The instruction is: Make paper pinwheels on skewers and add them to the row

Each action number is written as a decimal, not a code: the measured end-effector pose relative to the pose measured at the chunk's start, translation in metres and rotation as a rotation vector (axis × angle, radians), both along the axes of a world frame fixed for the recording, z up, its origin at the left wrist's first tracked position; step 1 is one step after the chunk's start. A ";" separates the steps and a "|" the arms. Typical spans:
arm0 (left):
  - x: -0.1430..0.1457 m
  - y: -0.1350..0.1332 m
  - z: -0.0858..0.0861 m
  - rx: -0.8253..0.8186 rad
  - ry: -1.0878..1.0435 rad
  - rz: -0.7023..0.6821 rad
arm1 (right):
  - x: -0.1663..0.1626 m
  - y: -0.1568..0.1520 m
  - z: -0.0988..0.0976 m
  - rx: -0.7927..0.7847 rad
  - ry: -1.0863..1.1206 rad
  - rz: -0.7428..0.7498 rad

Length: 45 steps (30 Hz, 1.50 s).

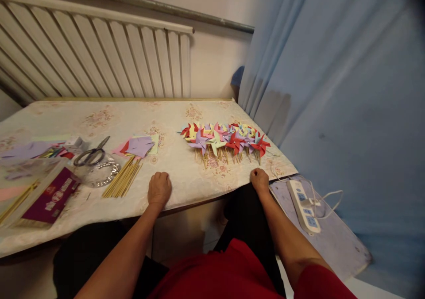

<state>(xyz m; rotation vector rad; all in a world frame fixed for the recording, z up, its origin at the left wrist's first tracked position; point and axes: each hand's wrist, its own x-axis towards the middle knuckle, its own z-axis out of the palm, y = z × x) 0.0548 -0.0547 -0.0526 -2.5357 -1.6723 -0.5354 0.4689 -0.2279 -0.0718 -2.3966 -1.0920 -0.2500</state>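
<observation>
My left hand (160, 188) rests on the table near its front edge, fingers curled into a loose fist, with nothing showing in it. Just left of it lies a bundle of thin wooden sticks (122, 178), topped by cut sheets of coloured paper (141, 146). My right hand (260, 179) is also closed, by the table's edge above my knee; no object shows in it. Beyond it, a cluster of paper pinwheels (235, 143) in red, purple, yellow and pink lies on the table, their sticks toward me.
Scissors (91, 156), a clear dish of small shiny pieces (103, 175) and a purple-labelled packet (51, 195) occupy the table's left side. A power strip (303, 208) with a cable lies at the right. A blue curtain (332, 91) hangs there; a radiator (99, 55) stands behind.
</observation>
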 end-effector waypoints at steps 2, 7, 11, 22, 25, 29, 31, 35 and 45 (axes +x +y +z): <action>0.000 -0.001 0.001 0.001 0.002 0.002 | 0.000 0.000 0.000 -0.006 0.006 -0.007; 0.000 0.000 0.000 -0.002 -0.022 -0.004 | 0.001 0.000 0.000 -0.026 0.000 -0.011; 0.000 0.001 -0.001 -0.001 -0.012 -0.012 | 0.002 0.001 -0.002 -0.040 -0.016 -0.005; 0.000 0.000 0.001 0.010 -0.005 -0.014 | 0.002 0.002 -0.003 -0.026 -0.026 -0.020; 0.000 0.002 -0.001 0.005 -0.008 -0.018 | 0.002 0.002 -0.002 -0.019 -0.014 -0.015; 0.000 0.002 -0.001 0.017 -0.002 -0.015 | 0.002 0.002 -0.001 -0.028 -0.008 -0.022; 0.000 0.002 -0.001 0.018 0.000 -0.019 | 0.002 0.002 -0.001 -0.031 -0.007 -0.023; 0.000 0.003 -0.002 0.011 -0.005 -0.024 | 0.002 0.002 -0.001 -0.019 -0.001 -0.022; 0.000 0.003 -0.002 0.010 -0.023 -0.021 | 0.001 0.002 0.002 -0.001 0.004 -0.017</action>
